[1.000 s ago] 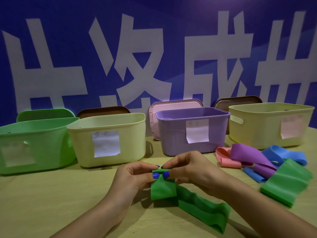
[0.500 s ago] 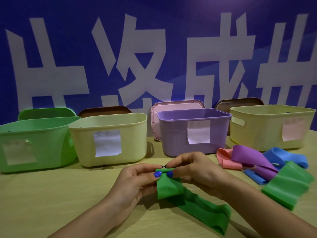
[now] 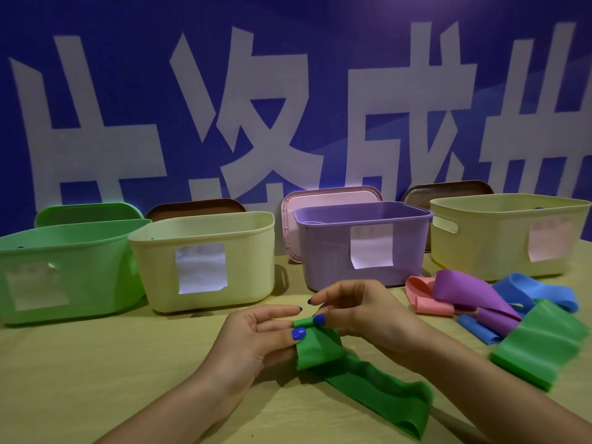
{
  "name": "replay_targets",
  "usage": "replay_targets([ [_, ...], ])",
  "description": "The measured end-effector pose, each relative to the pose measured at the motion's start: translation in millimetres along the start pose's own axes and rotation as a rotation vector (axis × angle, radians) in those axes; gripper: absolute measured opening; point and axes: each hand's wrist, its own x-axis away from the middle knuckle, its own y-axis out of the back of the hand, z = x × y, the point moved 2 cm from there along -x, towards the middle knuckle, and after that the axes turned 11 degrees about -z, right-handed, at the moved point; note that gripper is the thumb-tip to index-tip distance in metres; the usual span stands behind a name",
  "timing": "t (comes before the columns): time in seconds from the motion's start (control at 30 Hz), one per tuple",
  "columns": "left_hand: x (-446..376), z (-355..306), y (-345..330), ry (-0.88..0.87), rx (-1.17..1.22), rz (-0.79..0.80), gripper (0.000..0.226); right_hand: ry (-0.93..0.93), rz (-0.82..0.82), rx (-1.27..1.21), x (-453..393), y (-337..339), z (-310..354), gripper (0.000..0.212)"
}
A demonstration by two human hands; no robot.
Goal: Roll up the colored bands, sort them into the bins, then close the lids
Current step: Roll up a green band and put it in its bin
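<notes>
Tan table (image 3: 80,379): both hands' grip pinches green band (image 3: 320,347) rolled end.

Head view looks forward-down, close over table (image 3: 96,363), edges perhaps warped.

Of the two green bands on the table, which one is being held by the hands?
The darker green band in the front centre: the left hand and right hand pinch its rolled end. The lighter green band lies untouched at the right, beside the pile.
</notes>
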Motion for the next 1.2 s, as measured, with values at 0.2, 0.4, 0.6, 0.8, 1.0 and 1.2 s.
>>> replay_targets([
  [0.2,1.5,-0.1,-1.6,0.025,0.102,0.008,0.031,0.024,0.004,0.016,-1.2,0.7,-0.1,0.021],
  [0.4,-3.1,2.4,0.8,-0.055,-0.003,-0.036,0.019,0.101,0.039,0.278,0.9,-1.2,5.7,0.022],
  [0.6,-5.2,5.2,-1.0,-0.088,-0.022,-0.028,0.035,0.177,0.025,0.361,1.2,2.3,8.3,0.019],
  [0.8,-0.4,-0.3,-1.2,-0.144,-0.053,-0.052,0.028,0.201,0.047,0.34,1.7,-0.8,6.8,0.018],
  [1.0,3.4,-4.1,-3.1,-0.21,-0.106,-0.06,0.035,0.205,0.049,0.383,1.6,-0.2,6.6,0.022],
  [1.2,1.3,-0.7,-1.9,-0.129,-0.027,-0.046,0.033,0.194,0.044,0.314,1.6,0.0,7.7,0.018],
])
